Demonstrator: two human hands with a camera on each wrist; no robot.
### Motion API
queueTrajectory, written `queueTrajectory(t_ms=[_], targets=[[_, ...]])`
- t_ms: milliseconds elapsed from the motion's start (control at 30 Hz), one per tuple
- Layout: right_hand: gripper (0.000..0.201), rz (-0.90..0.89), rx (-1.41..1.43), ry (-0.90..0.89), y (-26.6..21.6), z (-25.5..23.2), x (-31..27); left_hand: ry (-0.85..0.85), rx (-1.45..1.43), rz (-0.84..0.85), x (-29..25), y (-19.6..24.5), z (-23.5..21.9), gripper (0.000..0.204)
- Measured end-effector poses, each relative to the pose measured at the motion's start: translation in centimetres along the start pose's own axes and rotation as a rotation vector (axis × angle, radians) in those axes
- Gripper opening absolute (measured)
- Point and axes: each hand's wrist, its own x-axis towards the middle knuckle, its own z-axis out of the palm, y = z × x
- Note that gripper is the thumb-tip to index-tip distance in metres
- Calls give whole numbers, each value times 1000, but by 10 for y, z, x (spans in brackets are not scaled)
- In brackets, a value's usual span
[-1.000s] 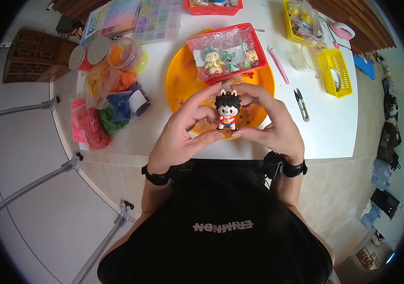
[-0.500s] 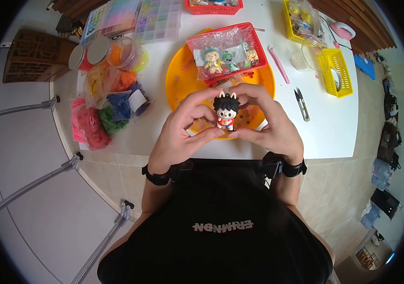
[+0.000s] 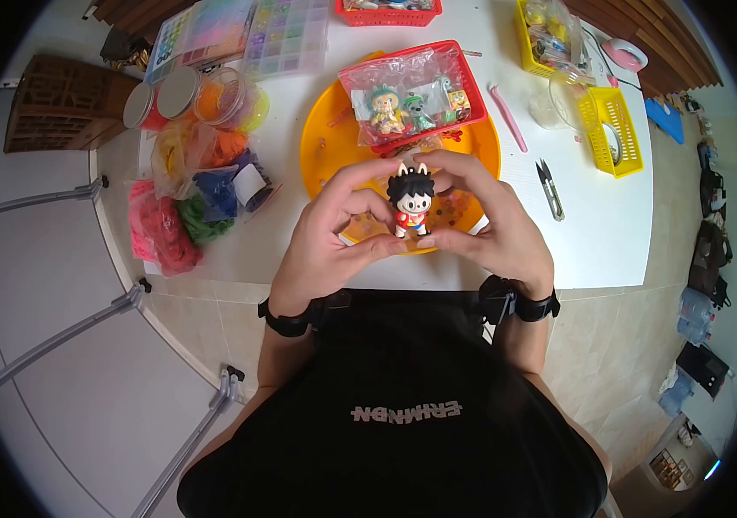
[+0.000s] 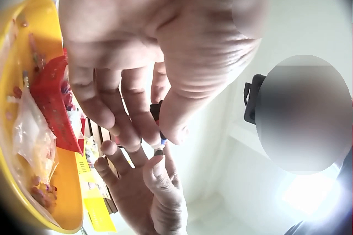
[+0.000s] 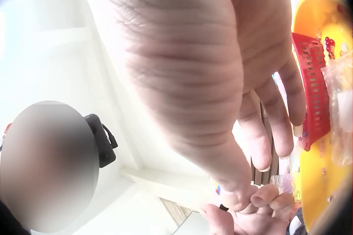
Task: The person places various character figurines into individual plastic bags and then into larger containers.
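A small figurine (image 3: 413,205) with spiky black hair, pale ears, a red top and blue shorts stands upright between both hands, its face toward the head camera. My left hand (image 3: 327,237) holds it from the left, thumb near its feet and fingers arched up by its head. On the other side my right hand (image 3: 499,226) grips it in a matching way, thumb at the base. Only slivers of the figurine (image 4: 156,111) show in the left wrist view, the fingers hiding most of it. Below the hands lies a round yellow tray (image 3: 316,155) with scattered beads.
A red basket (image 3: 476,108) with bagged figurines sits on the tray's far part. To the right lie snips (image 3: 550,190), pink tweezers (image 3: 509,119) and a yellow basket (image 3: 632,155). Bagged coloured material (image 3: 165,229), jars (image 3: 180,91) and a bead box (image 3: 286,39) stand left.
The figurine has turned and tilted slightly between the fingertips, and its feet have shifted at the thumbs. Both hands stay in nearly the same place.
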Motion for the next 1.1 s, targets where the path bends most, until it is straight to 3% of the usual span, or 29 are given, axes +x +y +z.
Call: queueTrajectory(t_ms=[467,633,967,1100], targets=[[80,-73,-13,5,-1,-2,0,-45,39,-98,3,3,4,76],[79,-121,11,15,4,1,-1,-9,26,5,4,-4,5,74],[73,-35,144,-25,7,6,-4,21,102,100,5,3,4,67],[71,16,191,-43,5,7,-3,-1,169,122,5,4,3,75]])
